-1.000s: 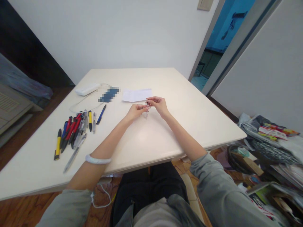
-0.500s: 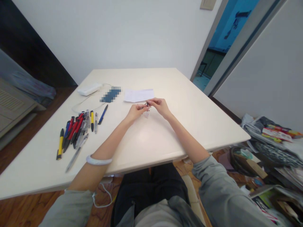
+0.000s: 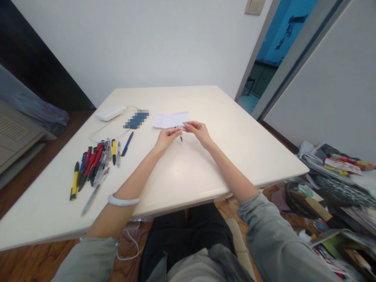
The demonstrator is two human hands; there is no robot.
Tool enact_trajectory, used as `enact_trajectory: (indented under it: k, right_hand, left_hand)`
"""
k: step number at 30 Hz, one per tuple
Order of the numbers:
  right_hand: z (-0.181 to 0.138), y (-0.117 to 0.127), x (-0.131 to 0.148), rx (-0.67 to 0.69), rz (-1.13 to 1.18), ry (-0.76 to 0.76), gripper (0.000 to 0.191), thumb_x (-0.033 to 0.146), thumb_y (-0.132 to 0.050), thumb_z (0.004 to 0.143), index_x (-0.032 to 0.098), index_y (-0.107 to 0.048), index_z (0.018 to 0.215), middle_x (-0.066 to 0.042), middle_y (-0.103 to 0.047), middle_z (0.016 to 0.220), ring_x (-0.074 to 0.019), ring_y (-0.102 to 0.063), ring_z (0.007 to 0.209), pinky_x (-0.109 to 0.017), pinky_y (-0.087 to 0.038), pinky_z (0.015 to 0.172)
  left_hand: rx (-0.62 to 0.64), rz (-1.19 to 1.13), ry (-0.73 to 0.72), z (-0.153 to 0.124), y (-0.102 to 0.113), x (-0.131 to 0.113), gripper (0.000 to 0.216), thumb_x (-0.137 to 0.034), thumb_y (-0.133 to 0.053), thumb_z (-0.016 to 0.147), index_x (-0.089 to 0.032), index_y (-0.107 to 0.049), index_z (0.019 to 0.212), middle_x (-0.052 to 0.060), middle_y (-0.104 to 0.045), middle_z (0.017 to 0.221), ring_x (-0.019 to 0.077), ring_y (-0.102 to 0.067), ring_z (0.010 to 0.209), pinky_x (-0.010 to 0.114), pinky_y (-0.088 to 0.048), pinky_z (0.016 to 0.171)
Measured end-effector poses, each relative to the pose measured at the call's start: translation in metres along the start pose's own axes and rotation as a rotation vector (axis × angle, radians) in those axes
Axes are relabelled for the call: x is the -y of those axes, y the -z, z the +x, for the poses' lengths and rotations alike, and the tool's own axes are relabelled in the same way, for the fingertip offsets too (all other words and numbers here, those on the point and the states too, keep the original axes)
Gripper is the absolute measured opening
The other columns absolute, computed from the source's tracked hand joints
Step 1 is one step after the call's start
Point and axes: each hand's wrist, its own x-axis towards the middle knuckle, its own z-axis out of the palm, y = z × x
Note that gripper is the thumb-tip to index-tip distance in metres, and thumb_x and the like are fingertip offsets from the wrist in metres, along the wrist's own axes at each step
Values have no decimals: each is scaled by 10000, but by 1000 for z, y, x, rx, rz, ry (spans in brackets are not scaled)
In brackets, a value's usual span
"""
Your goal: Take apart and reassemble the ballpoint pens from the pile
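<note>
Your left hand and right hand pinch small clear-and-dark pieces over the bench, near side of white paper; pens heaped left.

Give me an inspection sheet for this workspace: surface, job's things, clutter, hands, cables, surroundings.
Surface: white table, glossy, seen from one edge.
Job's things: small clear and dark parts at the fingertips; too small to identify.
Clutter: pile of pens with loose ones around it, paper, white box, pixelated dark-blue item.
Hands: left hand and right hand close together, both pinching.
Cables: thin white cable on the table, white cord below it.
Surroundings: white wall, doorway, piled belongings on the right.
</note>
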Motion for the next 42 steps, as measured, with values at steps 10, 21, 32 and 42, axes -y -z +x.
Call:
enact_trajectory:
  k: [10,21,32,42]
  right_hand:
    - [-10,-14,-6,189,82,-211,466,352,-962,508,191,-656,821,3,-749,729,-148,-698,730,-296,-575,780]
    - [-9,-23,-10,132,123,-219,486,392,-964,552,205,-647,869,0,-754,769,-157,-728,785,-318,-577,836]
    - [-1,12,0,-3,80,-211,342,379,-897,681,202,-710,906,11,-700,804,-104,-667,714,-263,-553,771]
    - [2,21,1,103,39,-223,348,360,-903,594,186,-776,868,-9,-726,819,-91,-564,666,-214,-489,653]
  left_hand:
    - [-47,-30,-7,2,2,-1,357,-444,-810,739,-163,-824,959,89,-796,961,196,-648,816,266,-442,671]
    - [-33,-26,-51,3,3,-4,462,-506,-810,725,-158,-794,1029,104,-787,983,192,-654,808,261,-466,666]
    - [144,107,-157,11,38,-5,453,-494,-608,864,-141,-683,1137,124,-781,913,104,-363,523,246,-295,516]
    - [175,392,-220,12,51,-4,332,-414,-577,835,-170,-787,754,103,-786,900,121,-405,527,279,-297,542]
